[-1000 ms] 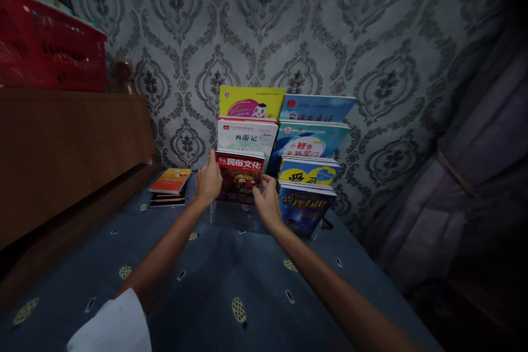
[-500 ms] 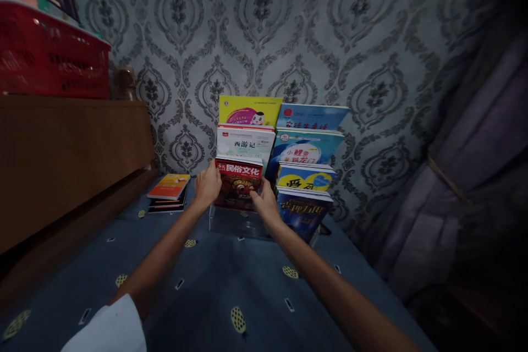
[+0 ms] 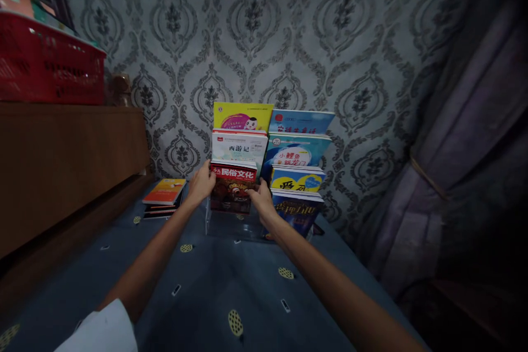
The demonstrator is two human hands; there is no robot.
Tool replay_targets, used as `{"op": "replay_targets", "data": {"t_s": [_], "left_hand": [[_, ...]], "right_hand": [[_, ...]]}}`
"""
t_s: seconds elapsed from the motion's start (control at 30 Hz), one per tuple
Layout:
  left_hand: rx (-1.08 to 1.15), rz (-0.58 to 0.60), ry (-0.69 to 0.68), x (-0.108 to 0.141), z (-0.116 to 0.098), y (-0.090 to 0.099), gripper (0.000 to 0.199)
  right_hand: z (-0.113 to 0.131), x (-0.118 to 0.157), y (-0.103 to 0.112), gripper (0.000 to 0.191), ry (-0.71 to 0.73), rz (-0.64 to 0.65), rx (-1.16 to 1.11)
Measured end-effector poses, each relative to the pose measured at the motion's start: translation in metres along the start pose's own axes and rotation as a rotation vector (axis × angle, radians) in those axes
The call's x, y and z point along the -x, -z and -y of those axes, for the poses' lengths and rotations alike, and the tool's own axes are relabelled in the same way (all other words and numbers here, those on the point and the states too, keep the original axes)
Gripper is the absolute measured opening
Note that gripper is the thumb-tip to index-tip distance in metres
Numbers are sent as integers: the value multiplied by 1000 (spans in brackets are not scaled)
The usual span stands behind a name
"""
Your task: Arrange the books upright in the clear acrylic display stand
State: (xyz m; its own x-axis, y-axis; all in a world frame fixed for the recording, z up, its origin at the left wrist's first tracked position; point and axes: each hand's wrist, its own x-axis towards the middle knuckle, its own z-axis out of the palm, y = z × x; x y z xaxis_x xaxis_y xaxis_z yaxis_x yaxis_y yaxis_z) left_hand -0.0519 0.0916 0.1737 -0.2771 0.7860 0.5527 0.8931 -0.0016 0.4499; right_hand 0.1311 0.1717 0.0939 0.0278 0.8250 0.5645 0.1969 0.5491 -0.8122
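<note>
Between left grip (image 3: 201, 183) and right grip (image 3: 264, 204) | red-topped book (image 3: 231, 191) | both clasping its sides

Room: a home, from where I stand
Wallpaper (image 3: 253, 16): grey, damask-patterned
Curtain (image 3: 424, 176): purplish, gathered with a tie
Cloth (image 3: 202, 286): dark blue, yellow motifs
Wooden furniture (image 3: 74, 159): topped by a red basket (image 3: 53, 60)

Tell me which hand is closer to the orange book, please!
Left. The left hand is to the right of the orange book, holding the red book by its left edge. The right hand is farther away, at the red book's right edge.
</note>
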Motion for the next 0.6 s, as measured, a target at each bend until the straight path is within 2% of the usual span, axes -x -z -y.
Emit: {"op": "replay_targets", "data": {"t_s": [0.17, 0.33, 0.43, 0.6], "left_hand": [[43, 27, -15, -9, 0, 5, 57], [73, 41, -60, -15, 4, 8, 47], [220, 15, -89, -28, 9, 11, 42], [565, -12, -182, -65, 13, 10, 45]], "right_hand": [[6, -5, -2, 59, -66, -34, -18], [9, -4, 1, 59, -83, -33, -14], [10, -4, 2, 59, -82, -27, -16], [10, -3, 1, 61, -95, -53, 6]]}}
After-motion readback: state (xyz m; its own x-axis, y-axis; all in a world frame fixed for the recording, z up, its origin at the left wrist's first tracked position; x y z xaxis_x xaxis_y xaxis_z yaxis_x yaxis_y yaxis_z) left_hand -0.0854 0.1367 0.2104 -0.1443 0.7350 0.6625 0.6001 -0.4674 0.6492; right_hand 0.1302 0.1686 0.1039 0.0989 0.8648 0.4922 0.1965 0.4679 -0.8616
